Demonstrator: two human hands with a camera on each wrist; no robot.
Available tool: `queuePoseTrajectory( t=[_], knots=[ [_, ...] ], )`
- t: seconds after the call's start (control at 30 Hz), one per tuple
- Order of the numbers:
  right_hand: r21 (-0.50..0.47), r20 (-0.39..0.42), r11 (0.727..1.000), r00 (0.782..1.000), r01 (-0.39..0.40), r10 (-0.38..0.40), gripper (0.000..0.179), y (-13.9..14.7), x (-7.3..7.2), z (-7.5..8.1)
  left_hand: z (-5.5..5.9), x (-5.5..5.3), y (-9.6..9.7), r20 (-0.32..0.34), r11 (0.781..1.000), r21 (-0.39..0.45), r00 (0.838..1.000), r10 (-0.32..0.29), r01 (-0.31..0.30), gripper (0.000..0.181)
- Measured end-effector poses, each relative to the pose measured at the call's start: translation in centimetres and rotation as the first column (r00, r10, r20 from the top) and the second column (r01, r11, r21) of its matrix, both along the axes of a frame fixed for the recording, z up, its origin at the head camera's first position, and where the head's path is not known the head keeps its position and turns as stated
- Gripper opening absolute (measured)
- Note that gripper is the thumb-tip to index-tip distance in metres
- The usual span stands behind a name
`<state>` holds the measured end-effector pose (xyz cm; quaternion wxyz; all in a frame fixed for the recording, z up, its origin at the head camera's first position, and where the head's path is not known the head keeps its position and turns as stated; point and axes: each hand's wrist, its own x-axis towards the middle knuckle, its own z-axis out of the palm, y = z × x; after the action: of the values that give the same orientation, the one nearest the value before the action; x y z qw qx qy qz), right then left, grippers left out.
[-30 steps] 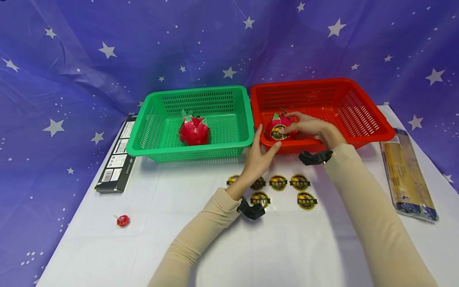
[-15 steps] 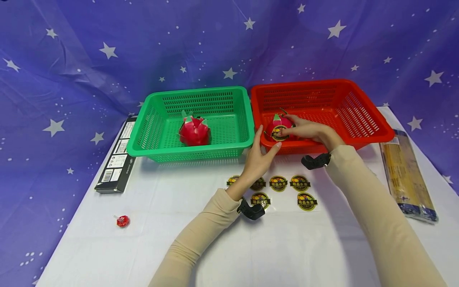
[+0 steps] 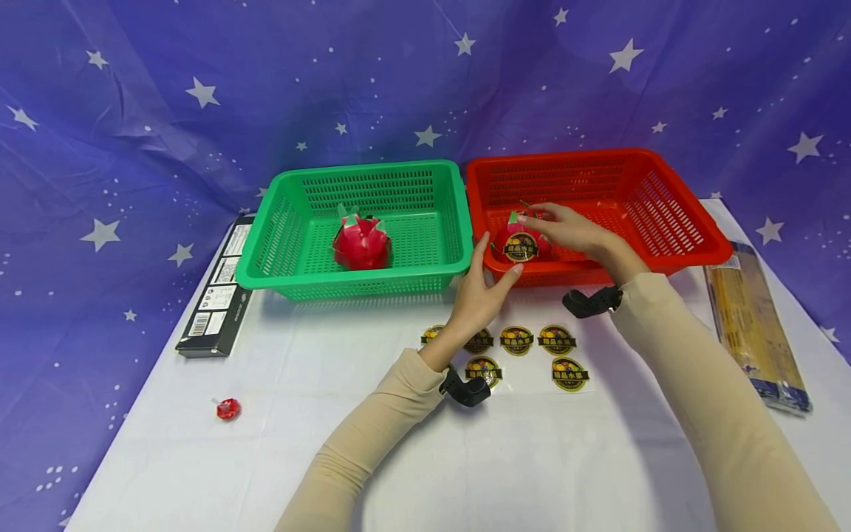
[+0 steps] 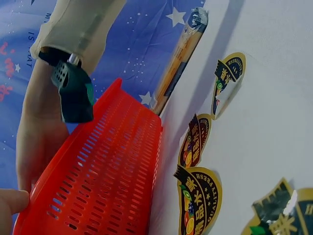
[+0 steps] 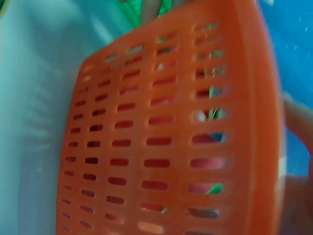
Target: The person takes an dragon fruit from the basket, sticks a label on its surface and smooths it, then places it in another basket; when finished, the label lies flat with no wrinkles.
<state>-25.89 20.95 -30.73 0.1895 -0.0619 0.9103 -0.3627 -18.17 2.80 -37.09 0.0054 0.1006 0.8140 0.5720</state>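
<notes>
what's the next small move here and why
Probably lift the right hand from the stickered fruit in the red basket toward the stickers on the table: one already sits on that fruit, while the other fruit, in the green basket, shows none.

The head view is sharp and bright, with a soft shadow on the white table (image 3: 199,473) at lower right. In the left wrist view, the lower-right sticker (image 4: 275,216) blurs; in the right wrist view, teal-tinted, the basket (image 5: 257,122) looks hazy.
</notes>
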Motion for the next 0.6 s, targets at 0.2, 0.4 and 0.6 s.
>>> queuePoseTrajectory(
  t=[0.2, 0.4, 0.6],
  knots=[
    [-0.146, -0.27, 0.987, 0.957, 0.064, -0.102, 0.055, -0.5, 1.6, 0.2, 0.3, 0.0, -0.2, 0.022, 0.999, -0.039, 1.0, -0.016, 0.017, 0.073],
    [-0.284, -0.437, 0.958, 0.883, 0.049, -0.175, 0.04, -1.0, 3.7, -0.5, 0.8, 0.6, -1.1, 0.06, 0.996, -0.04, 0.996, -0.073, 0.076, 0.072],
    [-0.473, -0.466, 0.881, 0.856, -0.027, -0.224, 0.029, -1.5, 5.3, -0.9, 1.4, 2.2, -3.2, 0.012, 0.99, -0.116, 0.997, -0.075, 0.076, 0.065]
  ],
)
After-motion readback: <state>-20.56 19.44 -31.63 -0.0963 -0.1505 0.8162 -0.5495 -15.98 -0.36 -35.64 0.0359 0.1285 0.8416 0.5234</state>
